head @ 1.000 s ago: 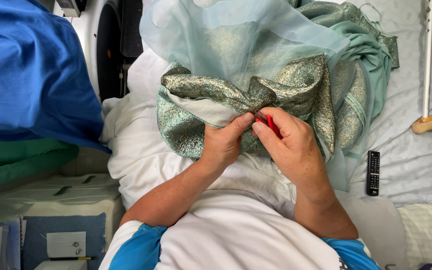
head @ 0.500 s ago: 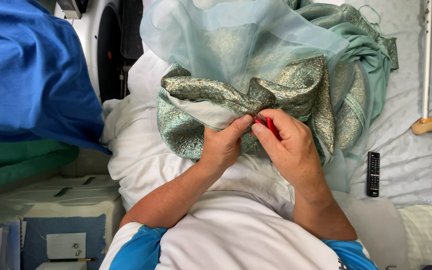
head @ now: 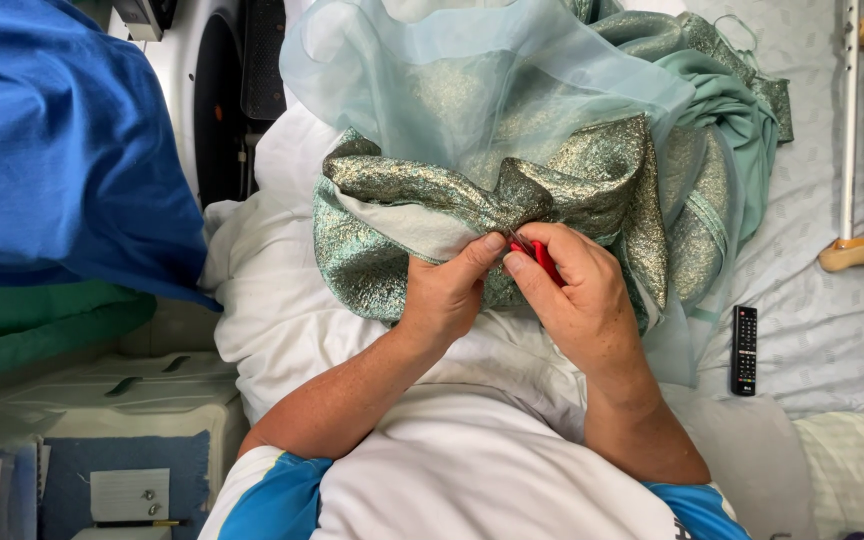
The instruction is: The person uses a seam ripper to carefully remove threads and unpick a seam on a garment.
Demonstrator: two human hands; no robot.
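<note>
Shimmering green brocade [head: 392, 270] pinched taut by your left hand [head: 444, 292], so your right hand [head: 582, 300], fingers clamped on the small red tool [head: 544, 258], meets the seam.

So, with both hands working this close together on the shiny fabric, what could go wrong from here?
The small red tool in the right hand works right beside the left hand's thumb, so it might prick it. It might also snag the green-gold brocade or the sheer blue overlay draped just above.
</note>
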